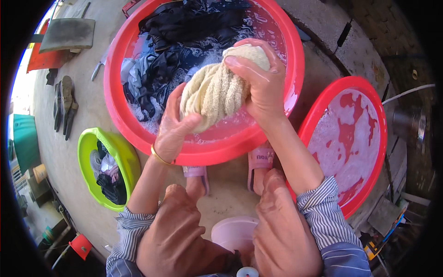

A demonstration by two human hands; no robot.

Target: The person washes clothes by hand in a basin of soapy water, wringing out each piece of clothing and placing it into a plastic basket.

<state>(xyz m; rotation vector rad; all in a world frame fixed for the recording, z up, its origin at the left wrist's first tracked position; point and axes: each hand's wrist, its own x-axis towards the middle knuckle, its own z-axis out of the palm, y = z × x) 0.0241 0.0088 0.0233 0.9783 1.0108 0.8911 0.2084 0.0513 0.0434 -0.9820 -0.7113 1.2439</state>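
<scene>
A cream, thick-textured cloth, like a towel [213,92], is bunched and twisted between my two hands. My left hand [173,127] grips its lower left end, thumb pressed along the near side. At the upper right end my right hand [263,81] is wrapped around it, and a smooth rounded bulge shows past the thumb. Both hands are wet. The bundle is held above the near part of a large red basin [203,154], where dark and pale blue clothes [184,30] lie in sudsy water.
A second red basin [376,161] with foamy water stands at the right. At the left, a lime-green tub [131,168] holds several garments. Dark gloves [64,106] lie on the concrete floor [60,152] beyond it. A pale stool [233,231] shows between my knees.
</scene>
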